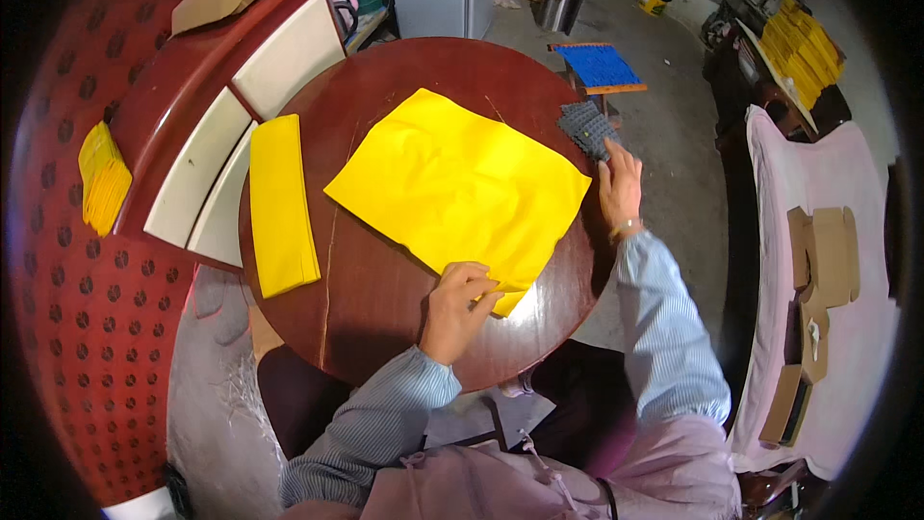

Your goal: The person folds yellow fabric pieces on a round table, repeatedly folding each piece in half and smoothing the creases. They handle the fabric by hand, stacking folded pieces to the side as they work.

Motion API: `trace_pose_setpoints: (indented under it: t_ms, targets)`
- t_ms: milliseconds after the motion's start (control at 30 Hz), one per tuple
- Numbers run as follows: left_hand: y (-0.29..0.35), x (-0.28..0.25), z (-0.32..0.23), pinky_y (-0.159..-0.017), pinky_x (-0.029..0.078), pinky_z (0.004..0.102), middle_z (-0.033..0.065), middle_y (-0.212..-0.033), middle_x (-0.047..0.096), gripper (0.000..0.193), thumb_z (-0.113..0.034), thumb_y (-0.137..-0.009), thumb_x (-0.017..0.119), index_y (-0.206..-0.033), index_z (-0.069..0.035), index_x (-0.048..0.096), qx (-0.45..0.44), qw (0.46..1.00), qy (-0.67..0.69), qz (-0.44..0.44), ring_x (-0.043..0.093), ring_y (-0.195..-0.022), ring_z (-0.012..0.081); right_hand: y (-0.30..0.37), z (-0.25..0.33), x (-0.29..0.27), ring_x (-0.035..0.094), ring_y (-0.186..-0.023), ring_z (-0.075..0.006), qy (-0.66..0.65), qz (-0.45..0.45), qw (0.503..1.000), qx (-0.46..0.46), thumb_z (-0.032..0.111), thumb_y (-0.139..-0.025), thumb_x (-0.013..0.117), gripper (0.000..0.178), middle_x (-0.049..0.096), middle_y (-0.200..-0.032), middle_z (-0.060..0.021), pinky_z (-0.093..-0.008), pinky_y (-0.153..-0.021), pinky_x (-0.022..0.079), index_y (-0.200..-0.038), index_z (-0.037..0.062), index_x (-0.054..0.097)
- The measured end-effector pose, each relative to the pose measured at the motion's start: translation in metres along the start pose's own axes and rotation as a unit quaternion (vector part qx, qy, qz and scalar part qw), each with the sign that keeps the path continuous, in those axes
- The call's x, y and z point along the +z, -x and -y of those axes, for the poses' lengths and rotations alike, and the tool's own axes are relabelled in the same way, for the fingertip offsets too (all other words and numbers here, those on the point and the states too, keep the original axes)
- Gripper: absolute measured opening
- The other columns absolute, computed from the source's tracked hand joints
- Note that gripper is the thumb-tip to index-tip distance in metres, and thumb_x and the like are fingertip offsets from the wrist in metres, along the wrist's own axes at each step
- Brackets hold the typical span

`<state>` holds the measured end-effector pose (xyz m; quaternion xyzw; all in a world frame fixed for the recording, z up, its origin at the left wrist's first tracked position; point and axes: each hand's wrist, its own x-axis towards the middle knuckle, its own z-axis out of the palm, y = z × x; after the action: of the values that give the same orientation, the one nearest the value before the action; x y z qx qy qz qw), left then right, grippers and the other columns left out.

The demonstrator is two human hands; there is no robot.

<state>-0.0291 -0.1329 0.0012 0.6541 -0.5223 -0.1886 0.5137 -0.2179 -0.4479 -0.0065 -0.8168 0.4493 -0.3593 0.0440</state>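
A sheet of yellow fabric (462, 169), slightly wrinkled, lies spread on a round red-brown table (375, 327). At its near corner, where a small fold shows, my left hand (455, 308) is closed with bent fingers on the edge. My right hand (622, 191) is over at the table's right edge, its thumb and fingers closed on the near end of a dark grey textured cloth (584, 125). Along the left side of the table lies a long folded strip of yellow fabric (279, 202).
A red cabinet with cream panels (294, 53) adjoins the table's left. Beyond the right edge stands a small stool with a blue woven seat (597, 65). Yellow stacks (794, 48) sit at far right, above a pink-draped surface (770, 154) holding opened cardboard boxes (833, 255).
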Motion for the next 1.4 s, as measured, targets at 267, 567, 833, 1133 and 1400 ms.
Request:
trace_pose_setpoints:
  t_ms: [267, 567, 833, 1133, 1400]
  targets:
    - [0.001, -0.001, 0.008, -0.089, 0.059, 0.0372, 0.0171, -0.108, 0.074, 0.015, 0.003, -0.084, 0.083, -0.096, 0.004, 0.075, 0.054, 0.998, 0.015, -0.011, 0.072, -0.108, 0.0325, -0.043, -0.037, 0.023, 0.060, -0.128, -0.0243, 0.313, 0.181, 0.932, -0.032, 0.024, -0.098, 0.069, 0.029, 0.071, -0.142, 0.0025, -0.0468, -0.101, 0.046, -0.126, 0.0197, 0.075]
    - [-0.006, -0.005, 0.010, -0.090, 0.057, 0.0354, 0.0182, -0.114, 0.076, 0.017, -0.005, -0.091, 0.081, -0.105, 0.004, 0.075, 0.041, 0.999, 0.013, 0.016, 0.073, -0.105, 0.0315, 0.016, 0.048, -0.049, 0.073, -0.108, -0.0252, -0.184, 0.100, 0.973, 0.100, 0.022, -0.095, 0.080, 0.017, 0.078, -0.112, -0.0110, -0.0421, -0.095, 0.056, -0.109, 0.0125, 0.083]
    - [-0.009, -0.014, 0.014, -0.092, 0.057, 0.0355, 0.0163, -0.116, 0.076, 0.017, -0.008, -0.096, 0.077, -0.109, 0.003, 0.075, 0.026, 0.998, 0.038, 0.052, 0.073, -0.106, 0.0298, 0.126, 0.131, -0.090, 0.074, -0.097, -0.0297, -0.303, 0.253, 0.904, -0.166, 0.008, -0.088, 0.083, 0.019, 0.074, -0.101, -0.0101, -0.0398, -0.087, 0.060, -0.107, 0.0058, 0.080]
    - [-0.006, -0.013, 0.016, -0.090, 0.059, 0.0340, 0.0140, -0.122, 0.075, 0.018, -0.009, -0.097, 0.076, -0.112, 0.001, 0.075, 0.013, 0.998, 0.009, 0.059, 0.074, -0.108, 0.0279, 0.135, 0.131, -0.073, 0.070, -0.083, -0.0263, -0.312, 0.229, 0.910, -0.147, 0.008, -0.085, 0.086, 0.014, 0.070, -0.092, -0.0097, -0.0357, -0.075, 0.057, -0.098, 0.0052, 0.080]
    - [-0.005, -0.015, 0.017, -0.087, 0.061, 0.0339, 0.0152, -0.125, 0.073, 0.018, -0.007, -0.097, 0.073, -0.114, -0.001, 0.076, 0.008, 0.997, 0.025, 0.074, 0.073, -0.111, 0.0286, 0.143, 0.124, -0.062, 0.060, -0.076, -0.0082, -0.393, 0.308, 0.864, 0.068, 0.009, -0.090, 0.088, 0.012, 0.069, -0.088, -0.0007, -0.0257, -0.069, 0.049, -0.096, 0.0014, 0.080]
